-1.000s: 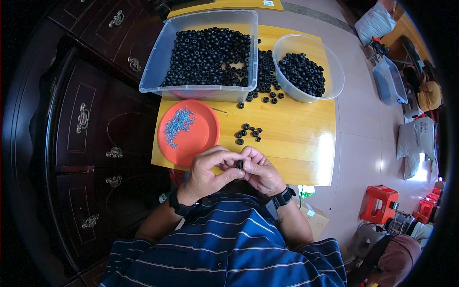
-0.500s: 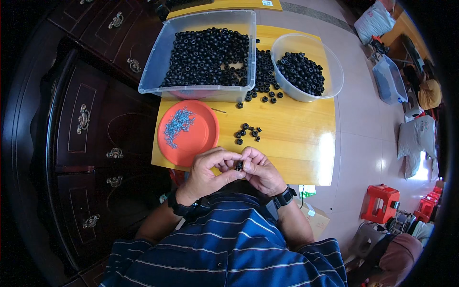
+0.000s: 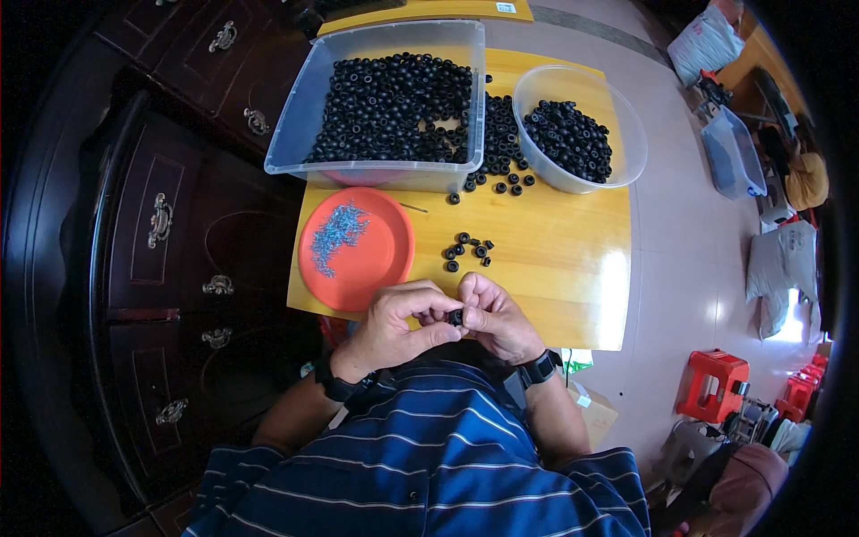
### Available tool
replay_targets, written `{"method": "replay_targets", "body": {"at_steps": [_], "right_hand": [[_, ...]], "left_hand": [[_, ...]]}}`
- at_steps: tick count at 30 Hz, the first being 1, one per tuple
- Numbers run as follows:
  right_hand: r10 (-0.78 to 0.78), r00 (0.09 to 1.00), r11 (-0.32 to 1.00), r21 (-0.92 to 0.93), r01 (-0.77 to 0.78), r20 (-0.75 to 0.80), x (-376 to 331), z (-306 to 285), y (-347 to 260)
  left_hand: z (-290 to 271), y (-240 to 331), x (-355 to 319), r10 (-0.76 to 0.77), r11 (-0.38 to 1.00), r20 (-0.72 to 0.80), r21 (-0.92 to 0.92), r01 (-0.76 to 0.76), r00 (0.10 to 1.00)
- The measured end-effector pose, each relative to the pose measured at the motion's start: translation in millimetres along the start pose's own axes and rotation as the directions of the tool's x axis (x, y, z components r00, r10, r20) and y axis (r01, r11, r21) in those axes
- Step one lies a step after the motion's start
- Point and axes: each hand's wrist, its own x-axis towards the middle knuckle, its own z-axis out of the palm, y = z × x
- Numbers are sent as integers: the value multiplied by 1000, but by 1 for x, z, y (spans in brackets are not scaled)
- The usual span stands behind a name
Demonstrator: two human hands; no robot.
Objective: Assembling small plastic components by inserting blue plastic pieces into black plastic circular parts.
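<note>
Just beyond the front of my shirt, at the table's near edge, my two hands meet around a small black ring-shaped piece (image 3: 456, 317). My left hand (image 3: 400, 324) is closed on it, thumb below and fingers above. From the other side my right hand (image 3: 503, 329) pinches at the same piece with thumb and fingertips; anything smaller between these fingers is hidden. Beyond my hands lies a loose group of several black ring pieces (image 3: 452, 266). To their left, an orange-red plate (image 3: 380, 259) holds a heap of tiny silvery-blue parts (image 3: 336, 234).
At the back of the yellow table (image 3: 555, 268) stands a clear rectangular bin (image 3: 376, 179) full of black rings. A round clear tub (image 3: 631, 148) holds more, with a loose pile (image 3: 497, 134) between. Dark wooden drawers (image 3: 148, 224) border the left; a red stool (image 3: 713, 385) stands right.
My right fingertips have shifted slightly rightward against the black ring piece, which shows a little more openly. My left hand keeps its grip. The whole view has shifted slightly.
</note>
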Motion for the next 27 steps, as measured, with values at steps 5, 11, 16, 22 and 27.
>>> {"method": "replay_targets", "body": {"at_steps": [5,11,16,22,27], "right_hand": [[16,999,999,-28,-15,39,1,-4,-1],[32,999,998,-55,-30,31,2,7,-4],[4,998,1000,-12,-3,70,4,4,2],[51,997,997,62,-54,49,3,12,-8],[49,998,998,35,-51,45,3,9,-7]], "left_hand": [[2,-1,-1,60,998,3,38,-60,998],[4,3,-4,127,987,-58,108,-120,990],[5,4,-3,132,989,-76,70,-126,988],[1,0,-5,145,985,-62,106,-138,987],[-3,3,-4,149,986,-31,78,-147,988]]}}
